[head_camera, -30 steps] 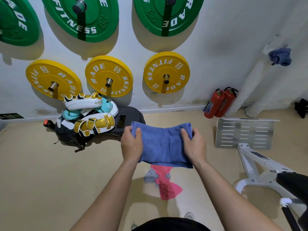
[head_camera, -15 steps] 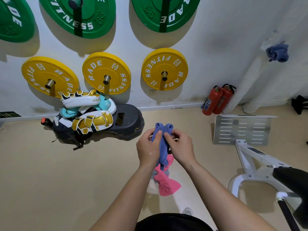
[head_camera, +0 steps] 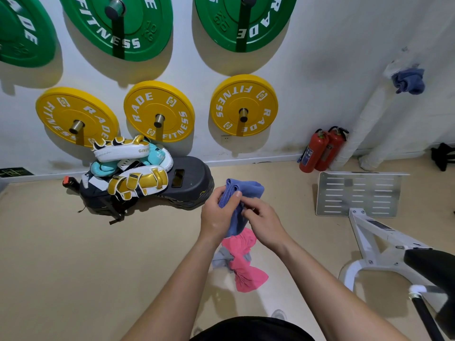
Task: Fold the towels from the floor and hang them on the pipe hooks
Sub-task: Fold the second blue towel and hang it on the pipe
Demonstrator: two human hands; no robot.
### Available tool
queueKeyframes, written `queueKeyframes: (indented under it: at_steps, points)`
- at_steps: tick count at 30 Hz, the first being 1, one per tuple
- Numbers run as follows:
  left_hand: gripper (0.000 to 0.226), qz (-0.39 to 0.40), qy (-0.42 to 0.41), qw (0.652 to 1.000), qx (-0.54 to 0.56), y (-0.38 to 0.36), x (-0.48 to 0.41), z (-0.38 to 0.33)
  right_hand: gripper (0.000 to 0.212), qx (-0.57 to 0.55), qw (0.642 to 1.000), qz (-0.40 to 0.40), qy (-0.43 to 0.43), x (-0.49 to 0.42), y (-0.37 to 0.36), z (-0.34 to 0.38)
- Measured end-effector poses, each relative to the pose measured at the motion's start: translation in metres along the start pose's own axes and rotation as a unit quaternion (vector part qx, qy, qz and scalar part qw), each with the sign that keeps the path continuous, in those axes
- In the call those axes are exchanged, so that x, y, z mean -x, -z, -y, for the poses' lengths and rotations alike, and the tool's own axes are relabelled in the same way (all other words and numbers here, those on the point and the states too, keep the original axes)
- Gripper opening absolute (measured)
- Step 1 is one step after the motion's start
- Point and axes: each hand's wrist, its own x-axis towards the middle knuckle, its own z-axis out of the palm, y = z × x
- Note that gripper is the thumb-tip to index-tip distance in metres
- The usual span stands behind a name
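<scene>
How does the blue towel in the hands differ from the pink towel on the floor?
The blue towel is held up in the left hand and right hand; the pink towel lies on the floor. The blue towel is folded into a narrow bundle; the pink towel is crumpled. Both are cloth, and neither hangs on the pipe.

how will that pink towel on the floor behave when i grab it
Probably floppy: the pink towel lies crumpled in soft folds on the floor. Likely light, as the similar blue towel bunches easily in the left hand.
</scene>
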Motion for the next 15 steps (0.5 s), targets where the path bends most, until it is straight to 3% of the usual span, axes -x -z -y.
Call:
queueKeyframes:
  at_steps: [3,5,7,9,10,12,15]
  points:
    - [0.008,0.0,-0.033,0.997,-0.075,0.007,-0.006,0.002,0.053,0.048,0.999,-0.009,0.017,-0.001,0.0,-0.003]
    - [0.009,0.008,-0.045,0.992,-0.113,0.012,-0.011,0.001,0.036,0.127,0.984,-0.121,0.022,-0.002,0.007,-0.005]
    - [0.01,0.052,-0.067,0.985,-0.148,0.018,-0.012,-0.004,0.058,0.186,0.968,-0.164,0.018,-0.004,0.019,-0.009]
    - [0.012,0.11,-0.109,0.968,-0.195,0.022,-0.011,-0.013,0.086,0.225,0.971,-0.083,0.004,-0.007,0.03,-0.014]
    - [0.012,0.137,-0.132,0.958,-0.215,0.023,-0.01,-0.017,0.086,0.24,0.97,-0.03,0.002,-0.009,0.033,-0.015]
    - [0.011,0.171,-0.161,0.945,-0.227,0.023,-0.01,-0.023,0.062,0.21,0.976,0.053,-0.007,-0.014,0.038,-0.018]
    - [0.011,0.149,-0.138,0.961,-0.188,0.022,-0.013,-0.024,0.027,0.046,0.995,0.074,-0.057,-0.012,0.049,-0.019]
